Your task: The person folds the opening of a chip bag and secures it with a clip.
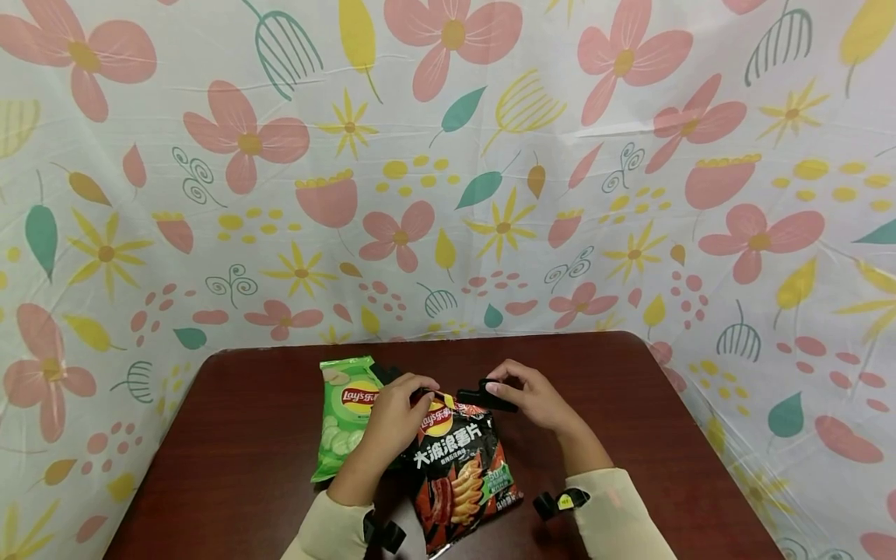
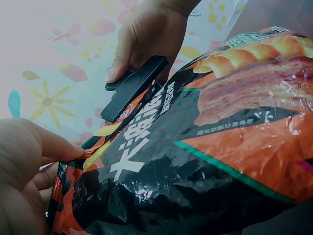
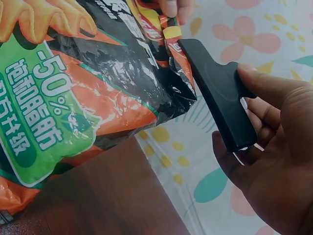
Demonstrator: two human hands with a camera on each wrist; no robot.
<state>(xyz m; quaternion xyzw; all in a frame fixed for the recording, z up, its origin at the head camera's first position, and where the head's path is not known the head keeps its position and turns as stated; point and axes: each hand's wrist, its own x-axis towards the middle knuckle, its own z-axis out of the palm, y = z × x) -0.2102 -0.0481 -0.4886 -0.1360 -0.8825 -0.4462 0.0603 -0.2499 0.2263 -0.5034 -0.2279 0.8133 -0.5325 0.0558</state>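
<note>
Black bag clip [image 1: 488, 395] pinched in right hand [image 1: 535, 400], long axis along top edge of red chip bag [image 1: 458, 467], just right of left hand [image 1: 395, 420] pinching that edge, above tabletop [image 1: 245, 435].

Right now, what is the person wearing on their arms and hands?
Both arms are in pale cream long sleeves ending at the wrists. The left hand and right hand are bare, with no gloves. A black strap-mounted device sits at each cuff; the right wrist device carries a small yellow marking.
</note>
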